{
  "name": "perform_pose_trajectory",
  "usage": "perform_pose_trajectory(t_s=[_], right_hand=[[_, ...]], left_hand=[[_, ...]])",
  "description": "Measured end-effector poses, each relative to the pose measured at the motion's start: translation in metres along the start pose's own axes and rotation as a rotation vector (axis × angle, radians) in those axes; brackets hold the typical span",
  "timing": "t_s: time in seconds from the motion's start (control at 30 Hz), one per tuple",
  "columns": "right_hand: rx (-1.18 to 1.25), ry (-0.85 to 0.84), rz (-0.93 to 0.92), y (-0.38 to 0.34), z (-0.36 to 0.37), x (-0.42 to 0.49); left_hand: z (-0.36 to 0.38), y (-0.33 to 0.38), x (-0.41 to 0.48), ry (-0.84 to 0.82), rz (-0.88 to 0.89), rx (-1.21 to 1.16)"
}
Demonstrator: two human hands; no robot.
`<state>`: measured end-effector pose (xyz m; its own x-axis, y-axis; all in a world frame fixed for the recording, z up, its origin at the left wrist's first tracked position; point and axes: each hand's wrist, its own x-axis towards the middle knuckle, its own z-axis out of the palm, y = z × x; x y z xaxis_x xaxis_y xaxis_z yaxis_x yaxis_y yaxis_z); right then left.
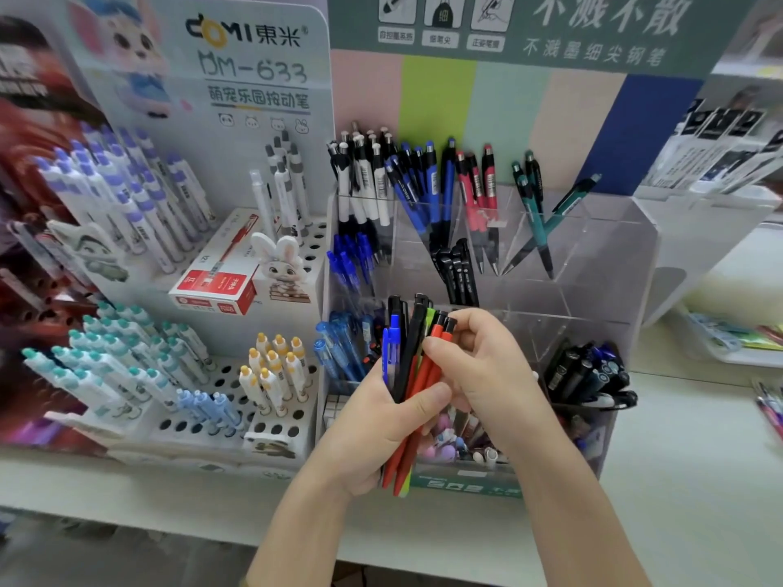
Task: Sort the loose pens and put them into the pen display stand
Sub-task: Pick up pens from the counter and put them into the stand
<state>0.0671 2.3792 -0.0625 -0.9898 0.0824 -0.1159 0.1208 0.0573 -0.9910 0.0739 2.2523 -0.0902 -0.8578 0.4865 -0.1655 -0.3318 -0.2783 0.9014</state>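
A person's left hand (373, 425) holds a bunch of pens (417, 345), blue, black, red and green, upright just in front of a clear stand (593, 256) on a white desk (678, 480), its grip clamped round the barrels. The right hand (487, 374) pinches the red ones near their tops, grip closed on them

The pen display stand (601, 256) sits on the shelf (678, 480), right of the perforated rack (231, 387), which bears a box (214, 286)
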Motion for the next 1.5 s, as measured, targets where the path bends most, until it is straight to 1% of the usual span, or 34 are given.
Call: perform_pose_trajectory(t_s=[0.07,0.23,0.33,0.4,0.47,0.57,0.67,0.73,0.87,0.97,1.03,1.13,1.27,1.4,1.47,1.5], right_hand=[[0.006,-0.002,0.014,-0.001,-0.001,-0.001],[-0.022,0.008,-0.058,-0.001,-0.007,-0.002],[0.070,0.059,-0.067,-0.001,-0.010,-0.004],[0.163,0.093,-0.072,-0.002,-0.014,-0.004],[0.223,0.101,-0.077,-0.004,-0.018,-0.004],[0.213,0.075,-0.065,-0.009,-0.020,-0.005],[0.225,0.003,-0.043,-0.012,-0.019,-0.007],[0.237,-0.016,-0.048,-0.013,-0.018,-0.007],[0.130,-0.030,-0.062,-0.013,-0.014,-0.005],[-0.076,-0.036,-0.148,-0.010,-0.010,-0.003],[-0.132,-0.042,-0.188,-0.008,-0.006,-0.002],[-0.015,-0.034,-0.159,-0.005,-0.004,0.000],[0.050,-0.031,-0.098,0.000,-0.004,0.005],[0.136,-0.107,-0.052,0.001,-0.002,0.008],[0.131,-0.074,-0.074,-0.001,-0.004,0.011],[0.127,-0.038,-0.099,-0.004,-0.007,0.012]], left_hand=[[0.002,-0.001,0.001,0.007,-0.011,-0.013],[0.004,-0.004,0.006,0.030,-0.026,-0.029],[0.004,-0.003,0.009,0.091,-0.020,-0.028],[0.004,0.000,0.009,0.100,-0.018,-0.042],[0.002,-0.001,0.009,0.066,-0.032,-0.067],[-0.004,-0.003,0.008,-0.026,-0.061,-0.113],[-0.007,-0.005,0.006,-0.055,-0.121,-0.055],[-0.009,-0.006,0.005,-0.053,-0.112,-0.009],[-0.013,-0.006,0.001,-0.029,-0.048,0.110],[-0.016,-0.004,-0.002,-0.002,-0.010,0.194],[-0.017,-0.001,-0.004,-0.003,-0.012,0.197],[-0.015,0.006,-0.008,-0.005,-0.023,0.174],[-0.018,0.010,-0.010,0.021,-0.019,0.102],[-0.025,0.011,-0.009,0.058,0.012,0.112],[-0.028,0.011,-0.009,0.090,0.023,0.127],[-0.031,0.011,-0.008,0.131,0.035,0.150]])
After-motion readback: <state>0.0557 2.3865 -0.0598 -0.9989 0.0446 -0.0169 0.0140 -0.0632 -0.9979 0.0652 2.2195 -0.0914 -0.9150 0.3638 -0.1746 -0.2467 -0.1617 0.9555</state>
